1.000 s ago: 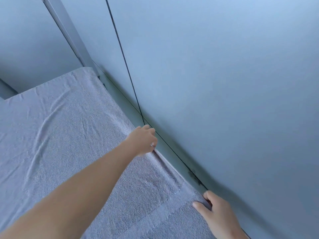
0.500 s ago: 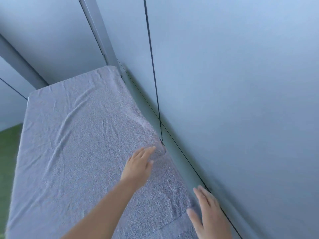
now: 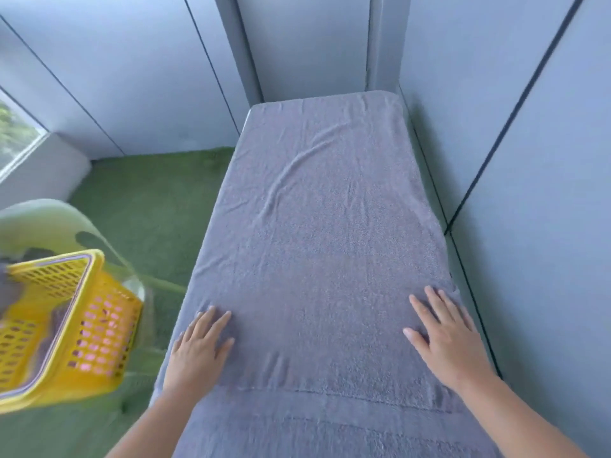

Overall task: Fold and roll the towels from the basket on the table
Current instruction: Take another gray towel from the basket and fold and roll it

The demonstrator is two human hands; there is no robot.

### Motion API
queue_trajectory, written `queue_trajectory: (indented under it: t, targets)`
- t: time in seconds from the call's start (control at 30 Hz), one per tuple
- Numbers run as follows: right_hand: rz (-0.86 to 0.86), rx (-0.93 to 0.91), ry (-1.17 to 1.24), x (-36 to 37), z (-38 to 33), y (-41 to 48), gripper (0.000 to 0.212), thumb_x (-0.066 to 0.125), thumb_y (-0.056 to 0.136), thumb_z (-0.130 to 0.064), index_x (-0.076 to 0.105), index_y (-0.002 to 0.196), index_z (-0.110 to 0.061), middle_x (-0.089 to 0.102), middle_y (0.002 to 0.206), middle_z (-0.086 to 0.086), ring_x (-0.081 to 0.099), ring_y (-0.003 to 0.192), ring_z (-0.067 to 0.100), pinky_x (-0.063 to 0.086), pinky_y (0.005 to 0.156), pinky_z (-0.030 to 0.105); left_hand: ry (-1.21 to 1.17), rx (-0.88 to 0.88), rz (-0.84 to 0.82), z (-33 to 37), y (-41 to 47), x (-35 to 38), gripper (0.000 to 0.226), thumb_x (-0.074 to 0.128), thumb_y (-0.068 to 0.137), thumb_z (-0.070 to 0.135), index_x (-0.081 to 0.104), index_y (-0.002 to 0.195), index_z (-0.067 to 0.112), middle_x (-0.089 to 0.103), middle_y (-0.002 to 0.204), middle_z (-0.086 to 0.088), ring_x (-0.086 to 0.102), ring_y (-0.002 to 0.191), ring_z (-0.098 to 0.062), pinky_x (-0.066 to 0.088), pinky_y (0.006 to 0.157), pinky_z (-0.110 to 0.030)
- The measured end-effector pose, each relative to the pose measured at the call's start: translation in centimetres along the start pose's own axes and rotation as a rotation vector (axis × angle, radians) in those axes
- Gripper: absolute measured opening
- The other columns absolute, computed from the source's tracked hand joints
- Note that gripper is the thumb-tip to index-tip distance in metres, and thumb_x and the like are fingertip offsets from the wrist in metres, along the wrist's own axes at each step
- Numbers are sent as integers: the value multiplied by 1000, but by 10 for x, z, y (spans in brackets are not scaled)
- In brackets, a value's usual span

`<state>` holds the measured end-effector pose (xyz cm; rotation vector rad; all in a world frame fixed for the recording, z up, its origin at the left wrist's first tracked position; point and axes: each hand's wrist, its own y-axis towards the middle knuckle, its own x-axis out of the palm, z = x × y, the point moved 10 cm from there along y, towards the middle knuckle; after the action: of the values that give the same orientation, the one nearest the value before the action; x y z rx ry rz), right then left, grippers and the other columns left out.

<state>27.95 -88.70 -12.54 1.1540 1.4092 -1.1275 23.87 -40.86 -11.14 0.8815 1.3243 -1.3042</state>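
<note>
Head view: the grey towel [image 3: 317, 226] lies spread flat along the narrow surface [image 3: 424, 180]. Left hand [image 3: 198, 350] and right hand [image 3: 446, 342] press its near end, fingers straight, gripping nothing. Smoothing, I'd say; folding next needs an edge pinched.

Two hands (left hand [image 3: 198, 352], right hand [image 3: 446, 338]), one grey towel [image 3: 324, 226], one yellow basket [image 3: 99, 328].
</note>
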Motion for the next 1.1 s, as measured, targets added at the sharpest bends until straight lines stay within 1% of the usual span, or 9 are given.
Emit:
queue_trajectory:
  t: [0.13, 0.27, 0.43, 0.53, 0.67, 0.77, 0.87, 1.0, 1.1]
  targets:
    - [7, 157, -57, 0, 31, -44, 65, 22, 98, -60, 35, 153, -25, 23, 162, 5, 21, 148, 26, 27, 116, 50, 5, -102, 17, -59, -53, 3, 72, 16, 88, 67, 33, 153, 41, 24, 165, 8, 24, 151, -19, 31, 115, -46]
    - [6, 115, -36, 2, -4, -97, 64, 24, 96, -47, 46, 146, -13, 31, 158, 11, 25, 147, 30, 28, 115, 52, 14, -16, 28, -52, -101, 17, 64, 26, 94, 57, 40, 151, 33, 32, 162, 3, 27, 150, -22, 29, 117, -46]
    - [-31, -97, 74, 13, -98, -182, 57, 35, 93, -46, 52, 141, -20, 32, 157, 4, 24, 147, 25, 35, 113, 48, -74, 435, -24, 24, -170, 39, 64, 51, 87, 65, 42, 145, 39, 33, 157, 10, 27, 149, -19, 15, 121, -45]
    - [-74, -244, 130, 16, -157, -226, 52, 56, 83, -52, 59, 129, -30, 37, 152, -5, 30, 143, 21, 40, 109, 45, 46, 709, -102, 55, -214, 66, 69, 55, 76, 74, 47, 137, 44, 38, 153, 11, 30, 145, -17, 15, 119, -50]
    - [-95, -394, 112, 17, -227, -245, 49, 63, 71, -60, 61, 111, -31, 51, 125, -9, 47, 119, 16, 49, 95, 37, 66, 826, 23, 66, -222, 57, 42, 60, 80, 58, 55, 119, 44, 52, 129, 12, 50, 120, -15, 31, 107, -45]
    - [-87, -401, 68, 15, -265, -228, 43, 56, 70, -63, 55, 99, -31, 50, 103, -11, 49, 96, 14, 48, 83, 30, -20, 909, 159, 91, -219, 31, 13, 62, 87, 46, 59, 96, 37, 53, 97, 14, 52, 89, -12, 48, 83, -37]
    - [-48, -388, 38, 10, -289, -210, 24, 55, 69, -48, 50, 82, -28, 51, 84, -10, 53, 80, 16, 49, 65, 30, -92, 891, 214, 104, -215, 16, 13, 63, 88, 39, 56, 83, 29, 52, 80, 12, 52, 74, -14, 48, 66, -32]
    - [-32, -318, -17, 1, -268, -206, 30, 79, 56, -24, 56, 76, -27, 53, 74, -11, 54, 64, 12, 35, 46, 19, 5, 858, 168, 84, -207, 27, 17, 71, 77, 31, 59, 89, 32, 54, 86, 12, 54, 77, -13, 47, 65, -28]
    - [-39, -134, -84, -3, -196, -215, 42, 87, 47, -16, 56, 73, -27, 51, 74, -12, 50, 61, 10, 14, 49, 16, 18, 749, 108, 35, -198, 31, 35, 83, 64, 25, 58, 87, 35, 52, 87, 15, 53, 75, -11, 45, 63, -24]
